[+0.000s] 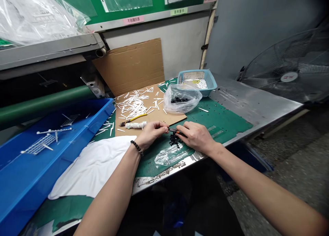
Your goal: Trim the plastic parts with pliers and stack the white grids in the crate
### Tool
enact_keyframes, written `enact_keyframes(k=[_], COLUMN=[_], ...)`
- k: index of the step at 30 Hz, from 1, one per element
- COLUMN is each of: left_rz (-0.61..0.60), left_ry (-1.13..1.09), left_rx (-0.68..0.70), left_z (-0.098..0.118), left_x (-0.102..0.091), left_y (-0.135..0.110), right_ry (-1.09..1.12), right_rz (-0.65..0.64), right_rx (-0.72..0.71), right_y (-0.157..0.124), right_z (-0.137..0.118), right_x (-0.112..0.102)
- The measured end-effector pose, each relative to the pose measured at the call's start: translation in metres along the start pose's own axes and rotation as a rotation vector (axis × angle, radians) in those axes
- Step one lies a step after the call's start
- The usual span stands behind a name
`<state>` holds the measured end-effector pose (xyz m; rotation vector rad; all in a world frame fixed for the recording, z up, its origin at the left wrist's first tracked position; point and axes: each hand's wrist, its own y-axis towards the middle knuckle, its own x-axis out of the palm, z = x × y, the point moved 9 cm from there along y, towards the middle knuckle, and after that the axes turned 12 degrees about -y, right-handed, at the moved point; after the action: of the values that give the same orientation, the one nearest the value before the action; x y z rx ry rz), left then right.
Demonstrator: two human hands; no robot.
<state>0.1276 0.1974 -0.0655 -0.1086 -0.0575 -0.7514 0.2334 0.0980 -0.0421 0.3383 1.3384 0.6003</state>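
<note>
My left hand [153,132], with a beaded bracelet at the wrist, is closed in a pinch. What sits between its thumb and forefinger is too small to make out. My right hand [196,134] is wrapped round small nippers [173,130], of which a dark metal tip and a bit of orange show. The tip reaches the left fingertips. Just below the hands lies a pile of small black plastic parts [175,140] on the green mat [226,121]. A clear plastic bag [183,100] holding more black parts stands behind the hands.
White sticks [135,105] lie scattered on cardboard [151,119], near yellow-handled pliers [137,117] and a wrapped white-green object [136,125]. A light-blue basket [212,81] stands behind. To the left are a blue bin [77,153] and white cloth [95,164]; a fan [288,74] stands right.
</note>
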Motion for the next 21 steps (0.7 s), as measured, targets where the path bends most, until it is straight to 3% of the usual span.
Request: enact_keyframes(k=[6,10,12,17,21], left_rz=[0.044,0.036,0.043,0.086,-0.019], left_ry=[-0.284,-0.442,-0.285,0.581,0.804], left_rx=[-0.068,-0.149,-0.146,0.072,0.195], left_z=[-0.004,-0.007,-0.009,0.003,0.010], left_x=[-0.003,0.000,0.000,0.001,0.018], left_y=[0.000,-0.001,-0.001,-0.003,-0.007], right_ry=[0.123,0.132,0.135,0.144,0.143], right_rz=[0.121,0.134,0.121,0.136,0.133], right_rx=[0.140,0.178,0.180,0.191,0.197], right_y=[-0.004,-0.003,-0.002,-0.002,-0.002], right_z=[0.018,0.022,0.022,0.022,0.022], right_x=[-0.003,-0.002,-0.001,0.000,0.001])
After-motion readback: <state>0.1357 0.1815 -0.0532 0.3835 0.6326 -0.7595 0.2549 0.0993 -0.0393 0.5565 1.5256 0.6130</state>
